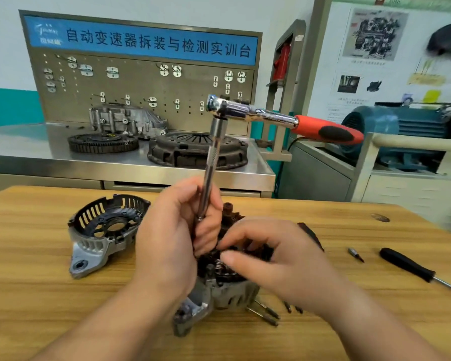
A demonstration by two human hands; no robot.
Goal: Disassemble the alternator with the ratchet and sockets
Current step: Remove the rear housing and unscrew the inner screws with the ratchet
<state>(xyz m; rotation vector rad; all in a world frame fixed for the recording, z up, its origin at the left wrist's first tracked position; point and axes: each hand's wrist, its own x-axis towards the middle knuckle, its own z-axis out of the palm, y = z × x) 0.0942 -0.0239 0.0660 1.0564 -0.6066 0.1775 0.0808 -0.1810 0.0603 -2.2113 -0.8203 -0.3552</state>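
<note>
The left hand (172, 235) grips the extension bar (211, 162) under the ratchet (284, 119); the right hand (279, 259) rests on the alternator (227, 285).

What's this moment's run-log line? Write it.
left hand grips chrome extension bar | right hand rests on grey-cased alternator | red-handled ratchet atop bar, unheld

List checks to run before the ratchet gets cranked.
1. Ratchet seated on extension: ok.
2. Extension's lower end engaged: cannot tell, hidden behind left hand, which grips the bar.
3. Hand on handle: not ok, it is free.
4. Alternator steadied: ok, right hand rests on it.
5. Cover out of the way: ok, lies apart to the left.
6. Bolts secured: not ok, loose by the alternator's base.
</note>
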